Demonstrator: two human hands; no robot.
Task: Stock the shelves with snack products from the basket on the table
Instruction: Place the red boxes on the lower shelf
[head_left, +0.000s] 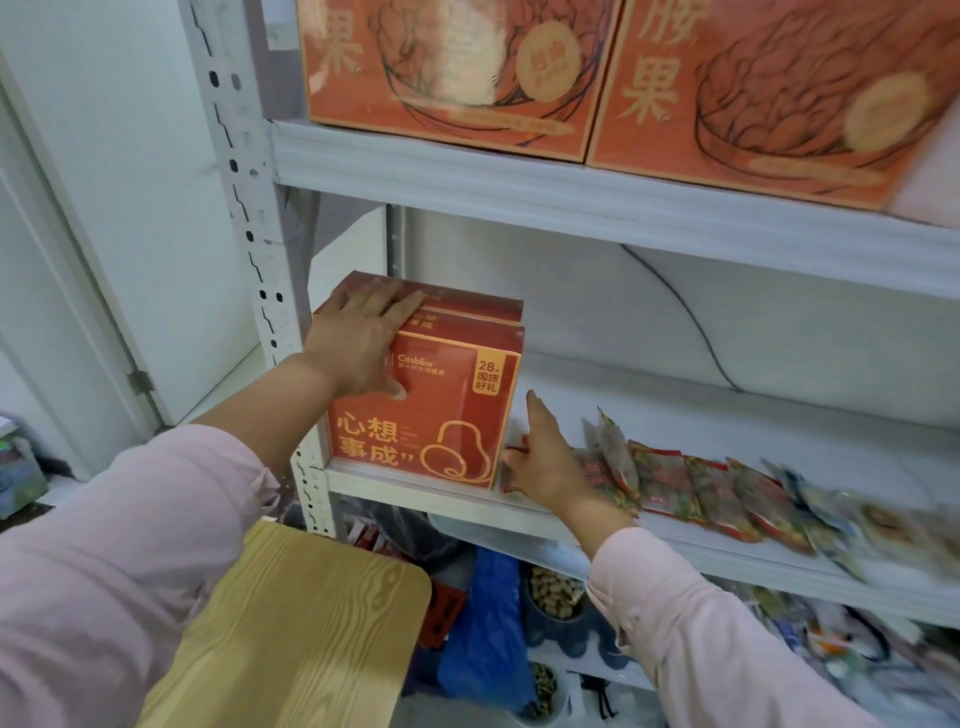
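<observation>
A white shelving unit (467, 176) is seen, with large orange boxes (447, 67) stood on its upper shelf and a light wooden surface (291, 623) in front of it below. At the left end of the middle shelf (727, 415) two red boxes (447, 405) are stood upright one behind the other, and a row of snack packets (717, 493) is laid to their right. The left hand (358, 343) is laid open over the front box's top left corner, thumb pressed on its face, while the right hand (545, 462) is held open with straight fingers just beside the box, over a red packet (508, 486).
</observation>
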